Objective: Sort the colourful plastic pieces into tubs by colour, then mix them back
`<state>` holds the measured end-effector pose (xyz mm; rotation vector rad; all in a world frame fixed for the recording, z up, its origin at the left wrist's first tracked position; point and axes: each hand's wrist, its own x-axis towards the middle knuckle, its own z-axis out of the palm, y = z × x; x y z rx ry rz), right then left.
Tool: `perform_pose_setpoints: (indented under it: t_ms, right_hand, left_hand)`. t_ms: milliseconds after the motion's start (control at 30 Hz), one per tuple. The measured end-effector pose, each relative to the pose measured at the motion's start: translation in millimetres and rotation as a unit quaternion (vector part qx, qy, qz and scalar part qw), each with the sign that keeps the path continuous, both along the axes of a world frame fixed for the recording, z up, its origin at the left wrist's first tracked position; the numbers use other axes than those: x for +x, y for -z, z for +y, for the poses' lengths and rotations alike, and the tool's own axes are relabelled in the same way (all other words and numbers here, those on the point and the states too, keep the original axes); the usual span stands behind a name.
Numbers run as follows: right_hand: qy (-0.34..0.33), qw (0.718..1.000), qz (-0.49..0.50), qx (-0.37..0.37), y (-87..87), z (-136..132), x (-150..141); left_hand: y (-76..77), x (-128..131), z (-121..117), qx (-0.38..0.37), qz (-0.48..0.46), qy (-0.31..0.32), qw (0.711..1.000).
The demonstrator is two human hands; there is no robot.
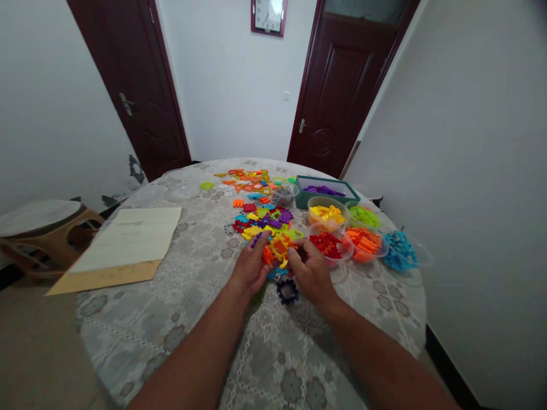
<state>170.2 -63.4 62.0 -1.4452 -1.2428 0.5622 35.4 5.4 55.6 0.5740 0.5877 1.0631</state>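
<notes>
Between my two hands is a yellow and orange toy building piece [281, 246], raised a little over the table. My left hand [252, 265] is closed with orange and purple pieces showing at its fingers, next to the yellow one. The fingers of my right hand [311, 266] pinch the yellow piece's right side. Below the hands a dark purple square frame piece [288, 291] with notched edges lies on the cloth. Just beyond them spreads a mixed pile of coloured pieces [267, 218]. Blue pieces [277, 274] show partly under the hands.
Clear bowls hold yellow [328, 214], red [327, 246], orange [364, 240] and green pieces [363, 215]. Blue pieces [400, 250] sit at the right edge. A green box [304, 199] holds purple pieces. Paper sheets [128, 239] lie left. A stool [47, 228] stands beside the table.
</notes>
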Motion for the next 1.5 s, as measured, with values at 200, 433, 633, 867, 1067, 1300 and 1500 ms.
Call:
perform_pose_setpoints:
  t_ms: [200,433,633,867,1067,1300,1500]
  right_hand:
    - [-0.017,0.997,0.073,0.002,0.5,9,12]
    - [0.021,0.999,-0.006,0.049,-16.8,11,44]
    - [0.311,0.915,-0.23,0.117,-42.8,-4,146]
    - [0.375,0.855,-0.353,-0.065,-25.4,-7,195]
    - [0.287,0.861,-0.407,-0.099,-12.3,8,181]
    - [0.257,0.874,-0.407,-0.062,-9.0,7,190]
    - [0.314,0.868,-0.381,-0.051,-15.9,4,184]
  left_hand:
    - [-1.2,-1,-2,0.022,0.092,0.019,0.995]
    - [-2.4,-2,2,-0.018,0.078,-0.005,0.997]
    - [-1.8,-4,8,-0.039,0.063,-0.034,0.997]
    - [-1.7,-2,7,-0.044,0.074,-0.031,0.996]
    - [-1.0,-3,6,-0.038,0.079,-0.028,0.996]
    - [-3.6,-3,4,-0.032,0.078,-0.019,0.996]
    - [-3.5,-4,3,-0.025,0.069,-0.012,0.997]
